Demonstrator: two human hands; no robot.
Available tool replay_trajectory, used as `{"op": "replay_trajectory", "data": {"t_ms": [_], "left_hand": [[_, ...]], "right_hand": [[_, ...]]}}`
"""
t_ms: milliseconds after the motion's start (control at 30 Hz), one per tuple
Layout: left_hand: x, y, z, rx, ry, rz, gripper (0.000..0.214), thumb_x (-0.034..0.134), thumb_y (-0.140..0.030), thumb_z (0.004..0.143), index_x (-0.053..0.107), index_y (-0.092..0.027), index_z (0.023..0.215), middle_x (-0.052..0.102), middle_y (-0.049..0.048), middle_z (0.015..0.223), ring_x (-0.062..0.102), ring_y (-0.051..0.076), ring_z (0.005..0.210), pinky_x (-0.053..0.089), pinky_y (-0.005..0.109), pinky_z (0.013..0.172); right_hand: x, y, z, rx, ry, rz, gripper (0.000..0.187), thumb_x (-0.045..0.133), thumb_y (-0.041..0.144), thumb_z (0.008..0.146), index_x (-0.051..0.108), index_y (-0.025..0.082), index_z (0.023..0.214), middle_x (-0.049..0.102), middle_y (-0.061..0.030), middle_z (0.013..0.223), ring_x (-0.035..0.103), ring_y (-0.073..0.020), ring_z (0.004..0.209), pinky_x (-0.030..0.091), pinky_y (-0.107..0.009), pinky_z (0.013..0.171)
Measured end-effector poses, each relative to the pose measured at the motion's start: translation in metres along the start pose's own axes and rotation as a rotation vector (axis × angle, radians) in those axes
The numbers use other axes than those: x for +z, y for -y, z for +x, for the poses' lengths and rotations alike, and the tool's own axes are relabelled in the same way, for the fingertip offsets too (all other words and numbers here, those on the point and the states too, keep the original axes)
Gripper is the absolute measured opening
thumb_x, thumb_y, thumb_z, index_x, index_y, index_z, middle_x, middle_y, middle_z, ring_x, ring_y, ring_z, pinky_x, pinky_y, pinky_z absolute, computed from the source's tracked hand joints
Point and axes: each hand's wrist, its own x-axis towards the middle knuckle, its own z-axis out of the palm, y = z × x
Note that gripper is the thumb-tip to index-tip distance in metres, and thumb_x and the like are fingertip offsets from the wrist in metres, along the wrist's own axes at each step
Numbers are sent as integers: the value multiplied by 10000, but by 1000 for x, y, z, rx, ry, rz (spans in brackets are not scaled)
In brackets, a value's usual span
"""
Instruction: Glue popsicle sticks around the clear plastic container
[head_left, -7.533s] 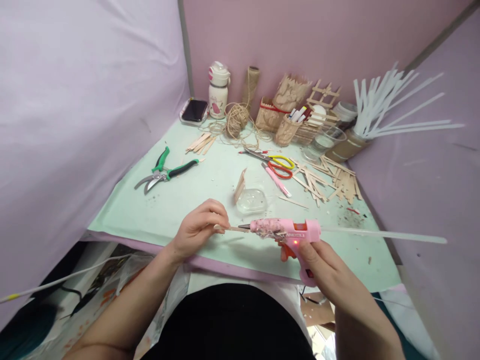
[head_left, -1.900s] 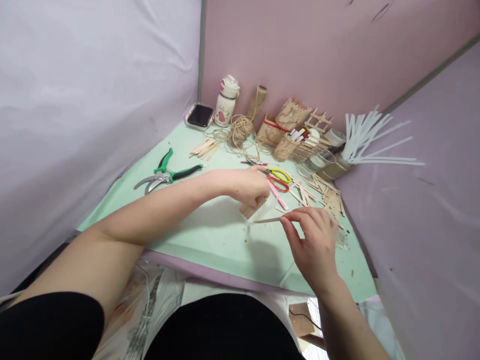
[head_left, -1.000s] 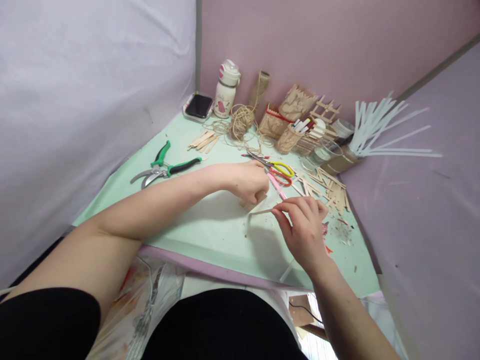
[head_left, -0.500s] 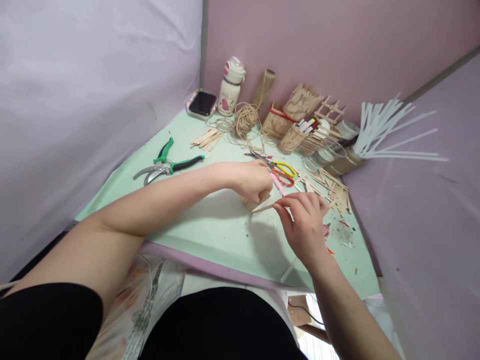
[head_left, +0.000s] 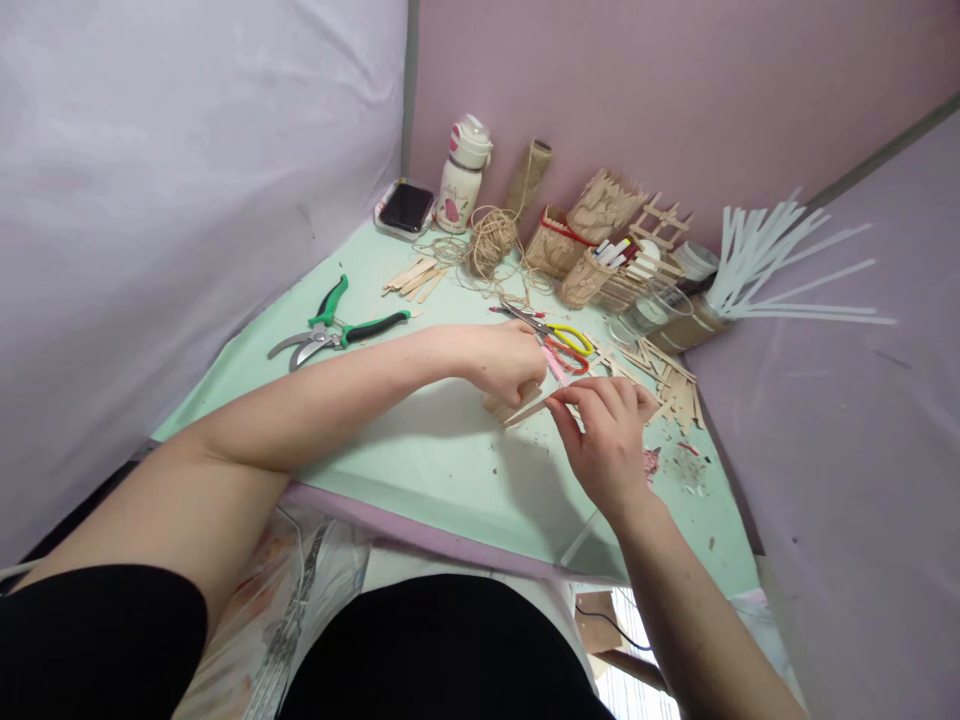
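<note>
My left hand (head_left: 510, 362) is curled closed over a small pale wooden craft-stick piece (head_left: 496, 408), which shows just below its knuckles; the fingers hide most of it. Between thumb and forefinger, my right hand (head_left: 604, 435) pinches a thin wooden craft stick (head_left: 528, 410). Its free end points left and lies right beside the piece under my left hand; I cannot tell whether they touch. Behind the hands rest scissors (head_left: 571, 340) with yellow and orange handles. A pink item (head_left: 555, 368), partly covered, lies between the two hands.
Green-handled pruning shears (head_left: 330, 325) lie at left, near loose craft sticks (head_left: 415, 278). A twine ball (head_left: 491, 243), a bottle (head_left: 460, 175), a phone (head_left: 406, 207) and wooden holders (head_left: 585, 277) line the back. White strips (head_left: 765, 255) fan out at right above scattered sticks (head_left: 679, 390).
My right hand has shifted slightly up and left, and the stick's angle has tilted a little. The left hand stays almost in place.
</note>
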Motion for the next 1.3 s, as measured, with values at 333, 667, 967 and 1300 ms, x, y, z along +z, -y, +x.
{"op": "replay_trajectory", "data": {"t_ms": [333, 667, 967, 1300], "left_hand": [[-4, -1, 0, 0, 34, 9, 120, 616, -183, 705, 669, -190, 598, 641, -2, 554, 424, 124, 552, 298, 323, 855], [1, -1, 1, -22, 9, 29, 121, 597, -209, 702, 697, -208, 635, 669, 4, 589, 447, 132, 568, 315, 331, 886], [6, 1, 2, -31, -40, -4, 148, 591, -285, 737, 699, -212, 666, 672, 15, 612, 499, 152, 632, 314, 363, 892], [-1, -2, 3, -61, 49, -26, 146, 617, -270, 752, 702, -227, 641, 667, -11, 595, 519, 152, 668, 279, 341, 938]], "right_hand": [[3, -1, -1, 13, 11, -33, 87, 605, 298, 931, 591, 219, 897, 672, -42, 876, 555, -220, 873, 309, -376, 831], [5, 2, -1, 64, 18, -2, 58, 610, 272, 916, 594, 219, 901, 669, -57, 893, 546, -234, 898, 298, -386, 832], [4, 4, -1, 90, 37, -7, 46, 600, 264, 912, 584, 221, 910, 665, -69, 914, 537, -246, 914, 301, -386, 835], [-2, 3, 0, 236, 163, 216, 78, 541, 243, 925, 542, 227, 848, 643, -23, 856, 566, -211, 868, 309, -367, 830]]}}
